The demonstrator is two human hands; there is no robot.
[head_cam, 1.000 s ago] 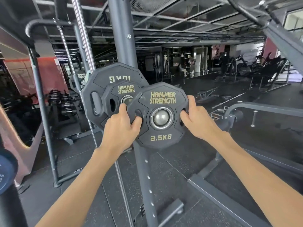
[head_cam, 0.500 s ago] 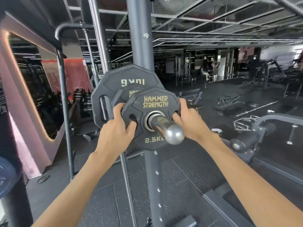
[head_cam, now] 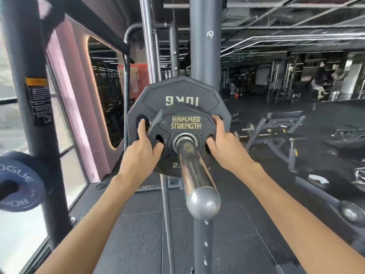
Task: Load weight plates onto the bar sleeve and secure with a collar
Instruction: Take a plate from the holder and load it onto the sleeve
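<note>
A: Start at the fingers. What are they doing?

B: The left hand (head_cam: 140, 155) has its thumb hooked into a grip hole and its fingers curled round the left edge of the small plate (head_cam: 182, 139), clamped on it. The right hand (head_cam: 224, 150) mirrors that on the right edge, thumb in the opposite hole, fingers wrapped behind.

A: And the plate itself?

B: It sits on the bar sleeve (head_cam: 194, 175), far down it, against or just in front of the larger plate (head_cam: 178, 99) behind. I cannot tell whether another plate hides between them. The sleeve's rounded end points near, toward the camera, bare.

A: So which step is this?

B: Seating the small plate, I judge; loading looks nearly done. No collar shows anywhere in view.

A: Next move?

B: Press it flush, release both hands, then find a collar and slide it along the bare sleeve until it touches the plate. The blue plate (head_cam: 18, 182) at near left is stored apart.
</note>
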